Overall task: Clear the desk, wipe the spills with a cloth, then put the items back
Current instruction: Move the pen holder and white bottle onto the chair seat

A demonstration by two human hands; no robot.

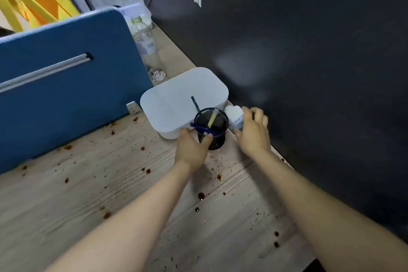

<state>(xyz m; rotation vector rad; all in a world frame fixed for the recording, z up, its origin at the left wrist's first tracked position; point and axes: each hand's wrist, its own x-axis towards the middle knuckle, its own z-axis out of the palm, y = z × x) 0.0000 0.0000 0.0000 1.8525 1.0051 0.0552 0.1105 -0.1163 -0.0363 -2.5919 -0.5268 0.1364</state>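
Note:
A black mesh pen cup [213,128] with a few pens stands on the wooden desk [88,194], in front of a white lidded box [176,97]. My left hand [192,150] is wrapped around the cup's near side. Right of the cup sits a small white bottle [235,116] with a blue-printed label; my right hand [252,132] curls around it. Brown spill drops [201,195] are scattered across the desk. No cloth is in view.
A blue divider panel [66,86] closes the desk's left side. A dark wall panel [309,73] runs along the right. A clear plastic bottle [145,44] lies behind the white box. Yellow frames [33,2] stand beyond the divider.

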